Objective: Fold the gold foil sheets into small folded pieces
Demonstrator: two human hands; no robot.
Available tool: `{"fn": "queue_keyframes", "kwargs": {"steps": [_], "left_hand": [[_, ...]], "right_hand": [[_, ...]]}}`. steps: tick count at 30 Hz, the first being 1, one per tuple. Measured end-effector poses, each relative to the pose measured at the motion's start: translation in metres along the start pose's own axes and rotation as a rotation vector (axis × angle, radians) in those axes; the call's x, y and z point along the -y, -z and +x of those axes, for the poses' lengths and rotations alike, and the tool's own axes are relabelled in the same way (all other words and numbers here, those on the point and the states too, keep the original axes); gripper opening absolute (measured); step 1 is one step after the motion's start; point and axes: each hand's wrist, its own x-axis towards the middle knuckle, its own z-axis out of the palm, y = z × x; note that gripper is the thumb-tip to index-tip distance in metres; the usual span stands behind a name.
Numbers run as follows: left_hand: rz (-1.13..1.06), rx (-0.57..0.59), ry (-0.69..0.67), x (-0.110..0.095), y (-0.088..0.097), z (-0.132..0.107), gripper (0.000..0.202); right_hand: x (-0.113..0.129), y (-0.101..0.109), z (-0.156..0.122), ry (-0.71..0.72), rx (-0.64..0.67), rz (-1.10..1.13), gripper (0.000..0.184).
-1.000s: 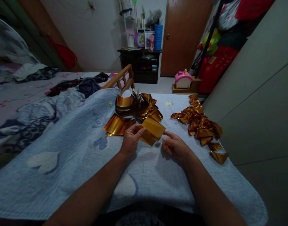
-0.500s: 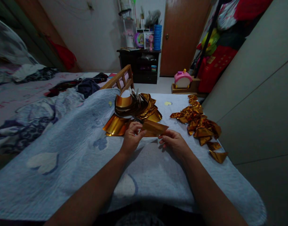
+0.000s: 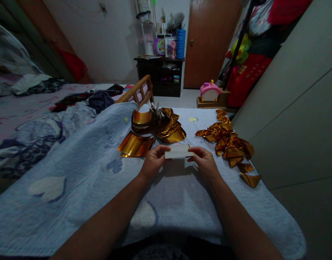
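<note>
A small sheet of gold foil paper [image 3: 178,152], its whitish side showing, is stretched between my two hands just above the bed cover. My left hand [image 3: 155,159] pinches its left end, and my right hand [image 3: 204,160] pinches the right end. Beyond my hands sits a fanned stack of gold foil sheets [image 3: 137,144], some curled and showing pale edges. To the right lies a heap of folded gold foil pieces [image 3: 231,142], overlapping in a long row.
The blue quilt [image 3: 101,202] with heart shapes covers the surface under my hands. A wooden rail [image 3: 139,90] stands past the stack. Crumpled clothes [image 3: 98,101] lie on the left. A pale cabinet wall [image 3: 296,108] rises close on the right.
The sheet in my hands has turned from its gold side to its whitish side and now lies level between them. My right hand has shifted its grip slightly upward.
</note>
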Motion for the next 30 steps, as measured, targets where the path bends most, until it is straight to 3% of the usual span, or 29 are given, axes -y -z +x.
{"fn": "queue_keyframes", "kwargs": {"steps": [14, 30], "left_hand": [[0.099, 0.039, -0.032, 0.001, 0.002, 0.002, 0.038], [0.120, 0.105, -0.087, 0.006, 0.002, 0.001, 0.030]], "right_hand": [[0.001, -0.001, -0.004, 0.007, 0.113, -0.047, 0.025], [0.007, -0.002, -0.005, 0.079, 0.088, -0.039, 0.014]]}}
